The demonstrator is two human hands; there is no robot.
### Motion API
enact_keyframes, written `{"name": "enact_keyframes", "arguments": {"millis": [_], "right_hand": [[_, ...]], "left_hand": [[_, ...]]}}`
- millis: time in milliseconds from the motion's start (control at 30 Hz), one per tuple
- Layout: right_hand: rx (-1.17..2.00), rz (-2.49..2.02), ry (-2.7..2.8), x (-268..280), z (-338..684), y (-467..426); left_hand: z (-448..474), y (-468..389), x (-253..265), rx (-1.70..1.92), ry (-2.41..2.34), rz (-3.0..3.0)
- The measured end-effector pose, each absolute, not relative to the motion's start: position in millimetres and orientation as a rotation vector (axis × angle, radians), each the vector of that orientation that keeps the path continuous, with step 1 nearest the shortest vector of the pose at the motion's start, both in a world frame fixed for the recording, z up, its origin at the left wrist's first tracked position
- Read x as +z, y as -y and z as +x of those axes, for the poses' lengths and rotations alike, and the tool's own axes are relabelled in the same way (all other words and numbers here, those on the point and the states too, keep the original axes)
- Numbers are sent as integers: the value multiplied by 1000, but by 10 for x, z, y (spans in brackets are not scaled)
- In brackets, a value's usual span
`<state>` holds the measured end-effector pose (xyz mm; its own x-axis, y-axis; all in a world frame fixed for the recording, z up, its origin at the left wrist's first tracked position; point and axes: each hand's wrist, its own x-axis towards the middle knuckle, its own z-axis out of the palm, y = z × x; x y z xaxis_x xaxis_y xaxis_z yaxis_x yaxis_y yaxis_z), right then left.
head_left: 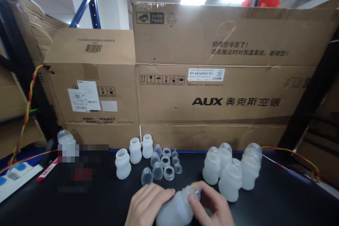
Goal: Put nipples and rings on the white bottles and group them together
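My left hand [145, 205] grips the body of a translucent white baby bottle [177, 209] lying tilted at the near edge of the black table [106, 197]. My right hand [212, 204] holds the bottle's clear cap end [195, 193] with thumb and fingers. Behind my hands stand three open bottles without caps [135, 151], with a cluster of loose clear caps, rings and nipples [164, 164] beside them. To the right stands a group of several capped bottles [230, 173].
Large cardboard boxes [206, 88] wall off the back of the table. At the far left lie a red marker [47, 174], another capped bottle [65, 137], a white power strip [16, 173] and red-yellow wires [26, 113]. A wire runs along the right side [291, 173].
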<state>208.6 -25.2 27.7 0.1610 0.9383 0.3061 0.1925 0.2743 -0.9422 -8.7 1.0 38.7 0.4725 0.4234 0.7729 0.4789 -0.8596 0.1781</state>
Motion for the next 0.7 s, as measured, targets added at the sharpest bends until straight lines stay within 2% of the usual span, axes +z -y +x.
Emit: {"name": "enact_keyframes", "arguments": {"millis": [67, 233, 367, 533, 700], "right_hand": [[749, -1099, 1255, 391, 2148, 244], [687, -1060, 1012, 510, 2232, 227], [708, -1060, 1017, 444, 2244, 194], [714, -1124, 1423, 394, 2306, 142], [495, -1402, 1658, 356, 2265, 146]], "left_hand": [[-165, -46, 468, -1384, 841, -2611], [-284, -212, 493, -1288, 1322, -2280], [-296, -268, 404, -1302, 1477, -2382], [-131, -131, 370, -1751, 1403, -2646], [20, 5, 402, -2353, 1367, -2485]]}}
